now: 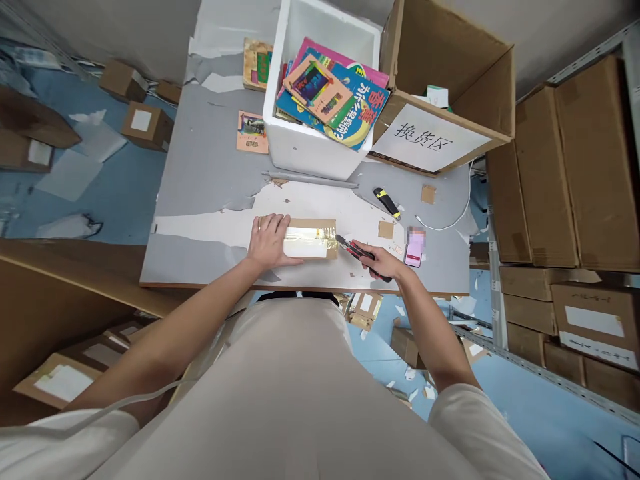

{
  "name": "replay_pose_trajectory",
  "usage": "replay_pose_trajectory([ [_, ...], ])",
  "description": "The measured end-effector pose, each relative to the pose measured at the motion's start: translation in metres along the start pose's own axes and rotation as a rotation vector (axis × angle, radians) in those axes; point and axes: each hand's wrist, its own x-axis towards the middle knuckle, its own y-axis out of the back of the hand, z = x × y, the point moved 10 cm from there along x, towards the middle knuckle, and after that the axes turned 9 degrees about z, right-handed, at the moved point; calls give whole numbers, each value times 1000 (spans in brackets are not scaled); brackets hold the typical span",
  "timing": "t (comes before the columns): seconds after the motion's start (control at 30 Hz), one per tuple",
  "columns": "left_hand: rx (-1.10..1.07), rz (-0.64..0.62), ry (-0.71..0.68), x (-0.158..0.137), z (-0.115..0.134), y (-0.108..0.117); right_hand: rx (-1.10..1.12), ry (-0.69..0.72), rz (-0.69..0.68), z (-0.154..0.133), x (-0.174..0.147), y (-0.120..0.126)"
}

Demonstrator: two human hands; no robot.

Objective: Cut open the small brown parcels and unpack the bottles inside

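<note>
A small cardboard box [311,225] with a white label and shiny clear tape lies near the table's front edge. My left hand [267,240] rests on its left end, fingers stretched out and pressing it down. In my right hand [377,260] is a black and red utility knife [356,249], gripped by its handle. The knife's tip points left and is at the taped right end of the box; whether it touches the tape I cannot tell. Right of the box lie a second knife, black and yellow [387,203], and a phone [415,247] with a lit screen.
A white foam box [310,150] holding several books [345,100] stands at the back of the table [195,173], beside a large open carton [453,143]. A thin white cable [450,225] lies at the right. Boxes and paper scraps cover parts of the blue floor; stacked cartons [595,167] fill the right side.
</note>
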Motion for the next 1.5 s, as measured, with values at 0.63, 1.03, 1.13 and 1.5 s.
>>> replay_pose_trajectory([
  [0.63,48,-5,-67,-1,5,-2,203,62,-56,15,-12,-28],
  [1.03,18,-20,-40,-2,2,-2,325,57,43,49,-43,-53],
  [1.13,-6,-18,-35,-4,0,-2,368,17,191,75,-61,-39],
  [1.5,-220,396,90,-16,-19,34,348,-107,706,120,-51,-40],
])
